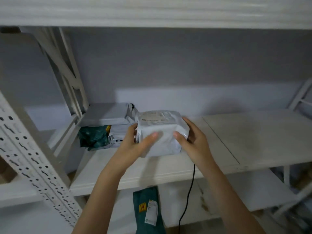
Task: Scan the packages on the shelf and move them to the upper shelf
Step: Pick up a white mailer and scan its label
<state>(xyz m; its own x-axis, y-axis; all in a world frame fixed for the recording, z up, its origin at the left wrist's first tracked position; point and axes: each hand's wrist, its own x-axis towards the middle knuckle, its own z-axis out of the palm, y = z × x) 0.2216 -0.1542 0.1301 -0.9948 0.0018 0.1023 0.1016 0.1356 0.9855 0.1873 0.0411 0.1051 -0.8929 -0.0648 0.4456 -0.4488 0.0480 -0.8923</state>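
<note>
Both hands hold a grey plastic-wrapped package (160, 130) over the middle shelf (236, 141). A label shows on its top face. My left hand (138, 142) grips its left side with the thumb on the front. My right hand (192, 137) grips its right side, thumb on the front as well. Left of it, at the shelf's back corner, lies a pile of packages: a flat grey one (106, 114) on top, a dark green one (94, 135) and more grey ones under it. No scanner is visible.
A dark green package with a label (148, 211) lies on the lower shelf (244, 195). A black cable (189, 191) hangs down below my right wrist. A perforated white upright (33, 166) stands at the left. The upper shelf's edge (152, 12) runs across the top.
</note>
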